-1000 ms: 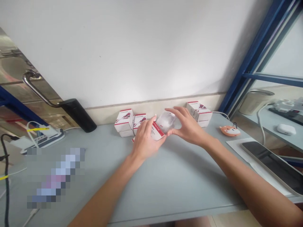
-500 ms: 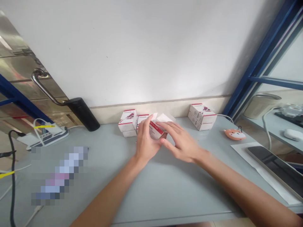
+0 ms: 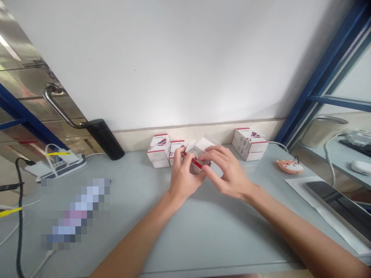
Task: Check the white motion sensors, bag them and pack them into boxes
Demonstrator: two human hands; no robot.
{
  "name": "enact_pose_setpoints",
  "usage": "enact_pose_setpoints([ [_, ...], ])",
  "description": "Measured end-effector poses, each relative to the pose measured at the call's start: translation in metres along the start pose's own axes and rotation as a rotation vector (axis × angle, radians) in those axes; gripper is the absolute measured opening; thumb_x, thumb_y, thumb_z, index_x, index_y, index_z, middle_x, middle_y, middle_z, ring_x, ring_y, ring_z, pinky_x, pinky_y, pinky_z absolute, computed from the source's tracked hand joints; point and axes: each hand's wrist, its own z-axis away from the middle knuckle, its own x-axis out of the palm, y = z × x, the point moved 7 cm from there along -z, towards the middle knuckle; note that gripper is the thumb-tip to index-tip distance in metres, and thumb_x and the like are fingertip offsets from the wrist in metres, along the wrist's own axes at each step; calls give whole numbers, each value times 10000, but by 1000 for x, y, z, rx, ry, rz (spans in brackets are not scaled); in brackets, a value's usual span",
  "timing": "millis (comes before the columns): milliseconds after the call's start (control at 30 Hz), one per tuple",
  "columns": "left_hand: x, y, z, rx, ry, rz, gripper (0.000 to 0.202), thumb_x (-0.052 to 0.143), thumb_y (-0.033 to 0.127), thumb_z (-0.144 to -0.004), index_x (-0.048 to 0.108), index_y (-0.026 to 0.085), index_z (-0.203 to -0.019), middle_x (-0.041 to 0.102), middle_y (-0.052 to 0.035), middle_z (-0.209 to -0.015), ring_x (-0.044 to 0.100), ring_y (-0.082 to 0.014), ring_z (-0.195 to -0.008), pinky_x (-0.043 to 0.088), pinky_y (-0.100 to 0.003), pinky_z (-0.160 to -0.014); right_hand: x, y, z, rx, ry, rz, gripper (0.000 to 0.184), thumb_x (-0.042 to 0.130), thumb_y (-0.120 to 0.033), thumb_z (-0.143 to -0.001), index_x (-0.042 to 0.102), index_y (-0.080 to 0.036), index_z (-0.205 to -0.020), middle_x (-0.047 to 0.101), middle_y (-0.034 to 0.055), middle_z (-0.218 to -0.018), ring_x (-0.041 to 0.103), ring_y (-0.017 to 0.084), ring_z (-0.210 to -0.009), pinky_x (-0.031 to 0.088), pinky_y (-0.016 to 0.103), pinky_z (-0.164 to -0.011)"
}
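A small white and red cardboard box (image 3: 196,163) is held up over the table, its white flaps standing raised on the far side. My left hand (image 3: 184,173) is wrapped round the box from the left, with the thumb under its near side. From the right, my right hand (image 3: 227,172) reaches to the box, fingers apart, fingertips at its flaps and near edge. The inside of the box is mostly hidden by my fingers. Just behind my left hand stand a stack of similar boxes (image 3: 159,151) and another box (image 3: 175,146).
Two more stacked boxes (image 3: 249,144) stand at the back right. An orange animal-shaped case (image 3: 290,166) and a phone (image 3: 339,208) on white paper lie on the right. At the left are a black cylinder (image 3: 106,141), a power strip (image 3: 62,170) and a blurred-out object (image 3: 77,214).
The box has tipped, so its printed front shows less and its red edge and raised flaps show more. My left fingers have curled over its edge. The view has shifted slightly.
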Motion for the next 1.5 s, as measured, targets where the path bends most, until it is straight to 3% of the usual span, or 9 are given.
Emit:
enact_pose_setpoints([
  [233, -2, -3, -13, -21, -195, -129, 319, 760, 402, -838, 504, 249, -952, 470, -45, -992, 587, -213, -863, 536, -336, -654, -6, 4, -3, 63, -94, -87, 113, 578, -253, -976, 682, -280, -1011, 753, 55, -997, 590, 328, -1260, 487, 541, -1059],
  [367, -1, 0, -14, 35, -389, -48, 493, 789, 404, -820, 529, 265, -1215, 484, -96, -1204, 637, -242, -982, 596, -376, -742, -8, -1, -4, 26, -139, -161, 231, 559, -94, -846, 653, -275, -956, 735, 38, -986, 599, 303, -1208, 534, 495, -1001],
  [500, -6, 5, -16, 79, -545, 6, 376, 784, 443, -843, 592, 260, -1109, 492, -115, -1297, 645, -298, -1145, 616, -402, -847, -6, -5, -4, 3, -151, -197, 280, 521, -43, -787, 609, -274, -919, 717, 28, -970, 604, 286, -1139, 548, 473, -962],
  [667, -9, -2, -18, 123, -382, 57, 343, 647, 390, -954, 545, 249, -1250, 552, -130, -1252, 609, -309, -1209, 563, -465, -990, -10, 8, -3, 79, 32, -120, 351, 551, -161, -897, 562, -277, -1228, 632, 97, -1305, 580, 313, -1243, 502, 534, -1060],
  [867, -7, -17, -12, -18, -42, 194, 490, 702, 400, -942, 415, 273, -1318, 543, -91, -1192, 623, -216, -1032, 573, -379, -882, 0, 28, 2, 198, 70, -64, 203, 490, -347, -1060, 684, -287, -1059, 580, 91, -1371, 534, 312, -1317, 462, 566, -1123],
  [967, -8, -9, -12, 16, -29, 135, 225, 691, 380, -955, 530, 260, -1058, 517, -61, -1089, 599, -225, -1060, 545, -405, -945, 4, 40, 4, 317, 140, -195, 209, 579, -427, -1028, 670, -299, -1166, 521, 96, -1458, 471, 306, -1417, 454, 550, -1160],
  [1100, -4, 5, -7, 134, -92, 157, 279, 733, 405, -918, 521, 258, -1025, 489, -72, -1121, 579, -249, -1097, 528, -441, -970, 13, 52, 8, 456, 233, -495, 613, 629, -475, -997, 390, -291, -1530, 642, 122, -1330, 667, 264, -1181, 600, 476, -970],
  [1333, -2, -3, 9, 21, 149, 271, 466, 717, 454, -909, 402, 283, -1206, 404, -98, -1192, 526, -255, -1116, 537, -400, -841, 2, 29, 11, 271, 270, -332, 204, 602, -375, -1033, 730, -261, -1144, 771, 54, -1104, 714, 227, -988, 585, 404, -918],
  [1500, 1, -12, 5, -52, 5, 337, 355, 569, 409, -1017, 479, 267, -1330, 495, -121, -1263, 538, -262, -1205, 507, -429, -986, 12, 26, 5, 244, 140, -489, 175, 653, -342, -1012, 741, -273, -1146, 725, 64, -1272, 689, 244, -1189, 564, 422, -1036],
])
